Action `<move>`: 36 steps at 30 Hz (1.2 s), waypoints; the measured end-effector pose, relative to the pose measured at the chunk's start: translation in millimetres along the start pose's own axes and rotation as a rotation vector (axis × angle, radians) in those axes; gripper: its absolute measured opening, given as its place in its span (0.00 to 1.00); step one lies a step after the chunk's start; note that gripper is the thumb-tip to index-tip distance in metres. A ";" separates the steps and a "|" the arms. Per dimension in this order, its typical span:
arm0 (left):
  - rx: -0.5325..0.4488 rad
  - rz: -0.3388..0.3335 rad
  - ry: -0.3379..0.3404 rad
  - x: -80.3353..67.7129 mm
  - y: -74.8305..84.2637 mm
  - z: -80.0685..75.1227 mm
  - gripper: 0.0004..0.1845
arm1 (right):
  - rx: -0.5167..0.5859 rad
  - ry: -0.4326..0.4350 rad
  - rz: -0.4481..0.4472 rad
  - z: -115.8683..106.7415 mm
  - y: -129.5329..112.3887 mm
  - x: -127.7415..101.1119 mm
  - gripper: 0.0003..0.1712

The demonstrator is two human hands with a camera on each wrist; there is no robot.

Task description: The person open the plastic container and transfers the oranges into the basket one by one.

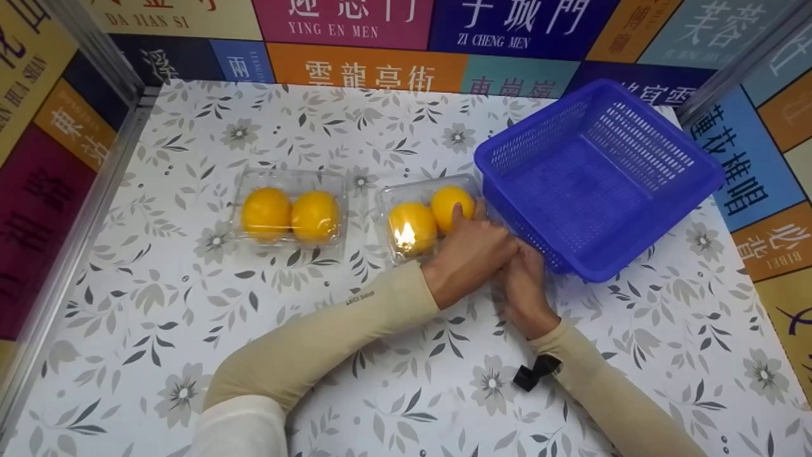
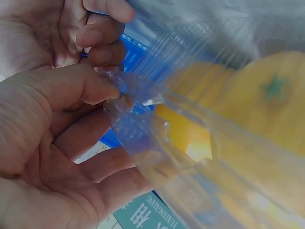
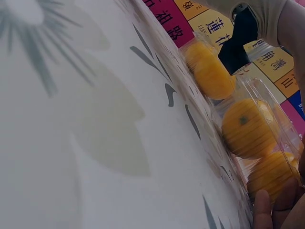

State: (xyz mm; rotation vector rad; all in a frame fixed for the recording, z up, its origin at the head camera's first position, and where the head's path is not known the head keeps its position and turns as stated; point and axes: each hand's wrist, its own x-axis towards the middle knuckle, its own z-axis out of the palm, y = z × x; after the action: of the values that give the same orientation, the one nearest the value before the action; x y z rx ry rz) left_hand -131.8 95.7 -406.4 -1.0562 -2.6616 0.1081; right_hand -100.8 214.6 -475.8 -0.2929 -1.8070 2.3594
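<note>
Two oranges [image 1: 412,228] sit in a clear plastic clamshell box [image 1: 394,190] in the middle of the table. My left hand [image 1: 472,257] reaches over the box's near right side. In the left wrist view, thumb and forefinger of this hand [image 2: 71,124] pinch the box's thin plastic edge, the other fingers spread beneath. Right beside it, my right hand [image 1: 525,289] meets the left at the box's right corner. Its fingers [image 2: 100,56] are bent near that edge; whether they grip the plastic is hidden. Fingertips [image 3: 262,207] touch the box low in the right wrist view.
A second clear box [image 1: 346,184] with two oranges [image 1: 315,216] lies to the left. The blue plastic basket [image 1: 596,270] stands close to the right of the hands, with no fruit inside. Printed panels [image 1: 355,25] wall the table's back and sides.
</note>
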 end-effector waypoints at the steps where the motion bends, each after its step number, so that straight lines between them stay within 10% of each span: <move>1: 0.011 0.002 0.005 -0.3 0.0 -0.1 0.17 | -0.013 0.003 -0.008 0.1 0.1 0.6 0.19; 26: 0.097 0.060 0.055 -1.8 3.5 6.0 0.19 | 0.058 0.030 -0.016 0.4 -1.0 0.9 0.16; 36: 0.133 0.041 -0.034 -6.9 5.5 2.4 0.21 | 0.060 0.022 0.070 -1.7 -2.0 -0.6 0.12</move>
State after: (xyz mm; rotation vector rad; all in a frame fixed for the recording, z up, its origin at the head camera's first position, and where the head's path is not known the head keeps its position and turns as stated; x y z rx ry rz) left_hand -124.0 95.1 -411.3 -1.0747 -2.6216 0.3100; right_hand -99.8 216.6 -474.2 -0.3793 -1.7400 2.4417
